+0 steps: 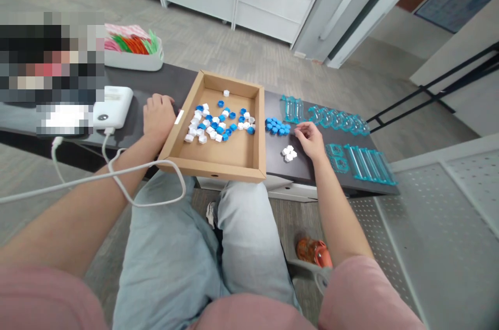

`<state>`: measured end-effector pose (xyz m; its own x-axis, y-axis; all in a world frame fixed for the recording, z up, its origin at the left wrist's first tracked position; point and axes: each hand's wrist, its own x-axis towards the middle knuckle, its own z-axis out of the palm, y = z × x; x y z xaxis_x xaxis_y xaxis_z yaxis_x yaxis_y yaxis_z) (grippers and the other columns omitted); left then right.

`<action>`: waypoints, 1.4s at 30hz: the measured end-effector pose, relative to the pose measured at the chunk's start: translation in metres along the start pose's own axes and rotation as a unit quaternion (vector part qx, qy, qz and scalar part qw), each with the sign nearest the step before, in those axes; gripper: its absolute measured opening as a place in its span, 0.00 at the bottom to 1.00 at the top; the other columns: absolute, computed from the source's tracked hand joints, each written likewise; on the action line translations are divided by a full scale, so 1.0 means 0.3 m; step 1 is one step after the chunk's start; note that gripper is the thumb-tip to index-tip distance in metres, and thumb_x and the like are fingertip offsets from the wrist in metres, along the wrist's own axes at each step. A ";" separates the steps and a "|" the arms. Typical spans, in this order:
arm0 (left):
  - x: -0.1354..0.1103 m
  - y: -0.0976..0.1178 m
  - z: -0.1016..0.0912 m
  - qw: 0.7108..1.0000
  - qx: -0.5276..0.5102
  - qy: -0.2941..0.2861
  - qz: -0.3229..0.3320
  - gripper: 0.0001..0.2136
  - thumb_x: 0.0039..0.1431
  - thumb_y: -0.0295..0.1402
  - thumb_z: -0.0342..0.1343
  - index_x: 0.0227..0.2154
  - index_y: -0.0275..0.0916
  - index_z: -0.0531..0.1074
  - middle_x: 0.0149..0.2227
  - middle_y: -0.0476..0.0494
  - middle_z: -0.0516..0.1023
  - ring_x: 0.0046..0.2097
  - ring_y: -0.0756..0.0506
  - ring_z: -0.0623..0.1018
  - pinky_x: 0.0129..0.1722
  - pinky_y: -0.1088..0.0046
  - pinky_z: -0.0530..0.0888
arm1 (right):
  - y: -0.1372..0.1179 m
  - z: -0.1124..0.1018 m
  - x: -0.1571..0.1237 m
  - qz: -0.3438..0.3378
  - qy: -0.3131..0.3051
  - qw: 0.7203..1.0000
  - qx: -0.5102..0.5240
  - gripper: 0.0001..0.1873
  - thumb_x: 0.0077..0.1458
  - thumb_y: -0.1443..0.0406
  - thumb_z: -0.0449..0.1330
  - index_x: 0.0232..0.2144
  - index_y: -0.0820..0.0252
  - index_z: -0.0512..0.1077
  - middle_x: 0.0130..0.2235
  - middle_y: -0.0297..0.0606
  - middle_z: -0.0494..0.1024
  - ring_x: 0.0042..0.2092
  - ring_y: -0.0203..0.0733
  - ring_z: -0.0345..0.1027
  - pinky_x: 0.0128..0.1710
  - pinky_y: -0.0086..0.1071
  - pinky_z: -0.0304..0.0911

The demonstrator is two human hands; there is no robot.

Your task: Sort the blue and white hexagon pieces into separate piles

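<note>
My left hand (158, 117) lies on the dark table against the left wall of a shallow cardboard box (218, 170), fingers stretched out and holding nothing. Inside the box are many small hexagonal pieces, some white (194, 130) and some blue (233, 115). Right of the box, blue hexagonal pieces (277, 126) sit packed together on the table. A small cluster of white hexagonal pieces (289, 153) lies nearer me. At the right edge of the blue group is my right hand (310, 140), fingers curled, thumb and index close together; anything between them is too small to make out.
Clear teal plastic parts lie on the right: a ridged strip (339, 120), a frame (292, 108), small plates (337, 158) and a row of tubes (370, 165). A white power bank (113, 106) with a cable (146, 165) and a bin of colourful strips (134, 61) stand left.
</note>
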<state>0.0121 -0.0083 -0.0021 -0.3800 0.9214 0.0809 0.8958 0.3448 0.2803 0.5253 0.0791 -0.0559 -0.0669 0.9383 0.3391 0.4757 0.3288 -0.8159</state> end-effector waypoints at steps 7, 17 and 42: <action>-0.017 0.000 0.003 0.999 -0.028 0.021 0.019 0.25 0.79 0.35 0.43 0.69 0.29 0.72 0.72 0.16 0.72 0.73 0.26 0.70 0.73 0.49 0.67 | -0.203 0.041 0.011 -0.067 0.011 0.998 -0.012 0.22 0.62 0.42 0.72 0.44 0.48 0.77 0.37 0.34 0.81 0.36 0.47 0.73 0.40 0.43 0.74; -0.016 0.007 0.020 0.999 -0.018 0.040 0.018 0.26 0.75 0.37 0.47 0.68 0.31 0.73 0.72 0.16 0.73 0.73 0.22 0.72 0.72 0.44 0.70 | -0.649 0.501 0.015 -0.313 -0.389 0.832 -0.242 0.08 0.71 0.62 0.68 0.51 0.54 0.82 0.54 0.46 0.88 0.54 0.56 0.80 0.56 0.44 0.67; -0.009 0.003 -0.006 1.000 0.004 0.007 0.011 0.27 0.77 0.38 0.45 0.69 0.29 0.72 0.73 0.16 0.71 0.74 0.24 0.70 0.73 0.45 0.69 | -0.522 0.177 -0.032 -0.233 -0.247 0.941 -0.003 0.18 0.72 0.53 0.71 0.59 0.49 0.83 0.53 0.41 0.88 0.46 0.48 0.80 0.49 0.43 0.77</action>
<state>0.0137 -0.0109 -0.0002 -0.3628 0.9265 0.0996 0.9058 0.3255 0.2712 0.4049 0.0243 0.0436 -0.6682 0.6280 0.3989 0.2992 0.7177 -0.6288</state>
